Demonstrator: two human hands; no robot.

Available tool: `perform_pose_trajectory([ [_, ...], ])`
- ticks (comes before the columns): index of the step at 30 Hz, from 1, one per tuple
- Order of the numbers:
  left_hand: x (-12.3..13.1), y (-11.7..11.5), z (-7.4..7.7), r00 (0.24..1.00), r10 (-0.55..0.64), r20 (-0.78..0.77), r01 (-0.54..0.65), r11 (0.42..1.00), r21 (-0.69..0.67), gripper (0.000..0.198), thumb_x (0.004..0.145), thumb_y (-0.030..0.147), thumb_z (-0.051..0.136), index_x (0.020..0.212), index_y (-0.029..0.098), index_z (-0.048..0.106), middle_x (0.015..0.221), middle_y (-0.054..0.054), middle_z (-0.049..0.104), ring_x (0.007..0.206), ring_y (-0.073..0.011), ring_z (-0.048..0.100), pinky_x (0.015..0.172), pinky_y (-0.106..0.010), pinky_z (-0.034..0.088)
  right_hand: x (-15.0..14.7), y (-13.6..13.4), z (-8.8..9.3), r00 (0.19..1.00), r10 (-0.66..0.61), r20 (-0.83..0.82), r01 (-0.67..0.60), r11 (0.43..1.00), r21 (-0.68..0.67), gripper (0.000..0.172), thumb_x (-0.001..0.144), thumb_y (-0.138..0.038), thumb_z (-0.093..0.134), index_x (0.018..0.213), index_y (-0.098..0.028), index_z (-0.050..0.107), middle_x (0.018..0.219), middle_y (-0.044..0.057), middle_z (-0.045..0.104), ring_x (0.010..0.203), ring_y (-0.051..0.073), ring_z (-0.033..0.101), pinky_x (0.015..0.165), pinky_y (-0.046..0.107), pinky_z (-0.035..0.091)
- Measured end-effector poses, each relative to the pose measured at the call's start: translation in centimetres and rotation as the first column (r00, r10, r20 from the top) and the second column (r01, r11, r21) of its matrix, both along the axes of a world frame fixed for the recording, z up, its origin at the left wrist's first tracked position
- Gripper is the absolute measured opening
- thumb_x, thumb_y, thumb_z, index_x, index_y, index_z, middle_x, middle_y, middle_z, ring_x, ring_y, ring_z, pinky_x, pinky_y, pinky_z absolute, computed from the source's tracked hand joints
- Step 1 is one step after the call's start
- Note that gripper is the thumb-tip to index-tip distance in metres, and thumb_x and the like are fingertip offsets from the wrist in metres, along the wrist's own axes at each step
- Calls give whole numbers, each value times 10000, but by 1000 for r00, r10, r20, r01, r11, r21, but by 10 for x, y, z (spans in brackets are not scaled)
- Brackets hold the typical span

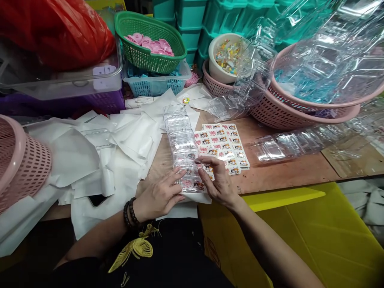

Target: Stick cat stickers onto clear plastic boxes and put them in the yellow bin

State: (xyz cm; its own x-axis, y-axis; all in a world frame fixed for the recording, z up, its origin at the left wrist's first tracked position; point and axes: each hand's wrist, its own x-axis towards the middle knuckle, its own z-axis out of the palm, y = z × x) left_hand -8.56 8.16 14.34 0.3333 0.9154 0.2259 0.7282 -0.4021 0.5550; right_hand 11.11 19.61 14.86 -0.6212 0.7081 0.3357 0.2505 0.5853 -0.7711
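Observation:
A strip of clear plastic blister trays (180, 138) runs away from me across the wooden table (285, 170). My left hand (159, 196) and my right hand (217, 180) both press on the strip's nearest cell (192, 182), which has a printed cartoon card inside. My left fingers lie flat on its left edge. My right thumb and fingers pinch its right side. A sheet of small cartoon sticker cards (223, 146) lies just right of the strip, partly under my right hand.
White paper sheets (120, 152) cover the table's left. A phone (96, 199) lies among them. Pink baskets (300, 108) with clear trays stand at right, another pink basket (21, 164) at left. A green basket (150, 40) holds pink discs. A yellow box (300, 232) sits below the table edge.

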Motion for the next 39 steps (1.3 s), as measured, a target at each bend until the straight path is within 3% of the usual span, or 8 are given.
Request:
perform_pose_trajectory([
  [5, 2, -6, -4, 999, -40, 4, 40, 999, -4, 101, 935, 230, 598, 919, 143, 646, 1567, -178, 387, 1481, -328, 308, 1167, -533, 388, 1, 2, 7, 980, -161, -114, 122, 950, -288, 196, 954, -429, 544, 1034, -254, 505, 1054, 66, 604, 977, 194, 608, 869, 377, 514],
  [8, 5, -7, -6, 997, -55, 49, 55, 998, -6, 81, 918, 210, 616, 895, 146, 660, 1607, -163, 313, 1491, -335, 284, 1167, -526, 393, 0, 8, 21, 989, -129, -72, 71, 843, -533, 301, 894, -514, 613, 905, -227, 522, 830, 11, 593, 709, 140, 590, 663, 300, 515],
  [11, 7, -6, -9, 992, -47, 114, 47, 999, 0, 84, 906, 199, 628, 868, 144, 679, 1579, -172, 366, 1482, -348, 303, 1152, -507, 421, -3, 16, 29, 997, -71, -12, 42, 708, -705, 379, 809, -539, 698, 829, -200, 530, 660, -40, 552, 504, 89, 500, 473, 240, 414],
  [15, 9, -7, -15, 989, -21, 146, 15, 999, 42, 90, 901, 208, 642, 859, 149, 695, 1509, -160, 468, 1500, -363, 248, 1173, -537, 384, -7, 26, 30, 997, -39, 69, 79, 573, -816, 444, 715, -564, 756, 790, -191, 528, 587, -54, 564, 420, 70, 460, 379, 212, 316],
  [18, 10, -8, -17, 982, -10, 186, -8, 995, 98, 83, 900, 202, 643, 877, 149, 702, 1495, -167, 474, 1497, -372, 249, 1182, -577, 348, -10, 31, 31, 995, 11, 104, 84, 512, -855, 455, 674, -558, 781, 767, -192, 527, 550, -61, 563, 398, 65, 446, 372, 210, 321],
  [21, 10, -9, -18, 966, -38, 256, -3, 987, 160, 87, 903, 187, 632, 898, 140, 705, 1417, -204, 513, 1453, -350, 353, 1175, -570, 365, -12, 33, 35, 986, 42, 159, 119, 491, -863, 439, 657, -527, 794, 754, -188, 533, 575, -44, 602, 410, 65, 466, 370, 201, 301],
  [26, 8, -8, -22, 954, -59, 295, 4, 983, 183, 70, 889, 197, 646, 872, 156, 700, 1265, -181, 549, 1330, -309, 497, 1165, -578, 382, -18, 34, 41, 969, 76, 236, 167, 504, -847, 422, 640, -496, 812, 740, -180, 552, 593, -24, 628, 420, 50, 433, 371, 193, 202],
  [39, 8, -6, -28, 942, -81, 327, 16, 981, 195, 56, 820, 135, 706, 869, 153, 687, 1362, -178, 490, 1314, -328, 501, 1190, -590, 332, -20, 35, 34, 957, 128, 262, 149, 557, -817, 446, 643, -554, 786, 720, -185, 548, 595, -19, 615, 423, 47, 375, 413, 220, 263],
])
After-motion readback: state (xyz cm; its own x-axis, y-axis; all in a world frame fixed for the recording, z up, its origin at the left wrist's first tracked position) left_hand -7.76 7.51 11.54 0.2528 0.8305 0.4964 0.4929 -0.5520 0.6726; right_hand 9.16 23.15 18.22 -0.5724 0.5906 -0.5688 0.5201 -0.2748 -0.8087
